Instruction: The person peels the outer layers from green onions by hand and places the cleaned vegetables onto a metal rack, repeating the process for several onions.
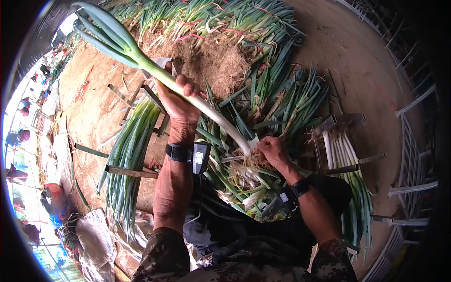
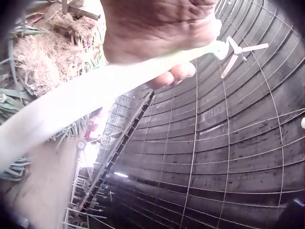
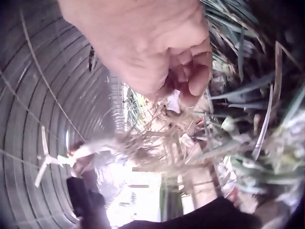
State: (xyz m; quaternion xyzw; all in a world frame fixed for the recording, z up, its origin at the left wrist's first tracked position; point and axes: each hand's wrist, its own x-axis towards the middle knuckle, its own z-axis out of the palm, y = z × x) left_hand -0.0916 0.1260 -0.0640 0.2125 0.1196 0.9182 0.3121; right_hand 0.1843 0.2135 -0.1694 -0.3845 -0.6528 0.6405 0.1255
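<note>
Brown dirt floor [image 1: 324,28] lies beyond the left fingers [image 1: 188,88], white railings [image 1: 413,188] well to their right, bright light [image 1: 21,96] to their left, a dark ribbed roof [image 2: 238,148] and pale fan [image 2: 238,50] overhead.

The brown floor [image 1: 324,28] carries a leek heap [image 1: 277,21] along its far edge, scattered leaves [image 1: 239,190] nearer the middle, metal racks [image 1: 134,173] left and right, and pale sacks [image 1: 96,235] near left.

Left hand [image 1: 181,99] raised, fingers [image 1: 188,88] curled, right hand [image 1: 274,152] lower, fingers bent inward
</note>
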